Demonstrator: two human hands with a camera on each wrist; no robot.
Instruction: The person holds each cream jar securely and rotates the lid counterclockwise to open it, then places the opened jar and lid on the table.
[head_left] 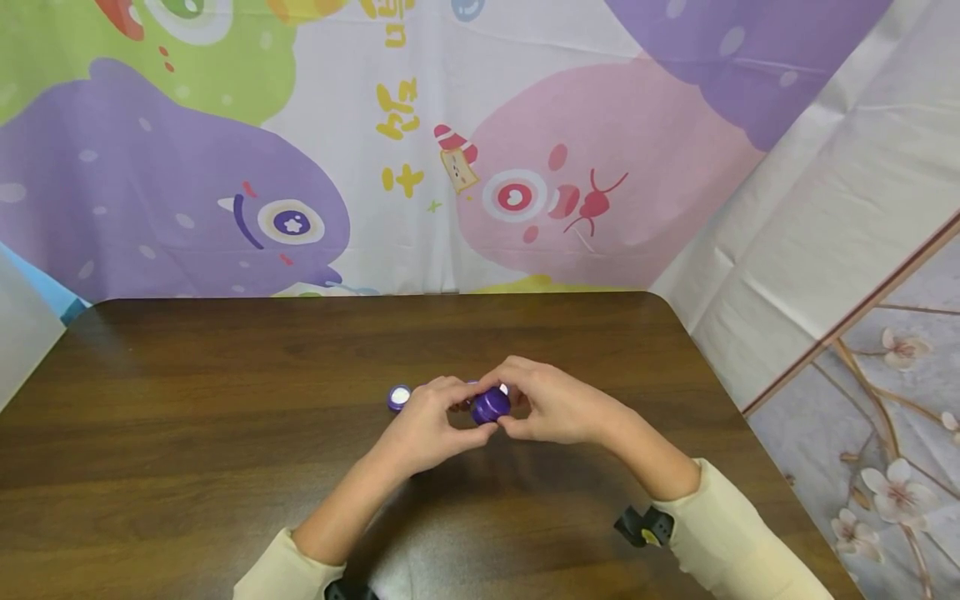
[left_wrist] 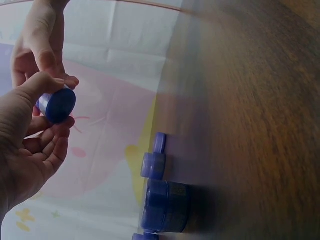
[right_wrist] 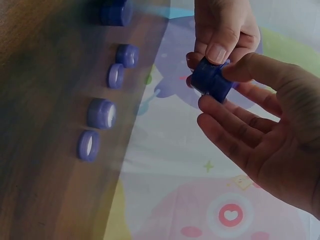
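A small purple jar [head_left: 491, 406] is held up between both hands, above the table. My left hand [head_left: 429, 423] pinches one side of it, thumb below and fingers above in the head view. From the other side my right hand [head_left: 558, 403] grips it with thumb and fingertips. A seam round the jar [right_wrist: 211, 80] shows in the right wrist view, between a wider and a narrower part. The left wrist view shows the jar's flat round end [left_wrist: 62, 106]. Some fingers are hidden behind it.
On the brown wooden table [head_left: 225, 400] a purple lid with a white inside [head_left: 399, 397] lies left of the hands. The right wrist view shows more purple jars [right_wrist: 101, 113] and ring-like lids [right_wrist: 88, 145] in a row. A printed cartoon cloth [head_left: 405, 250] hangs behind.
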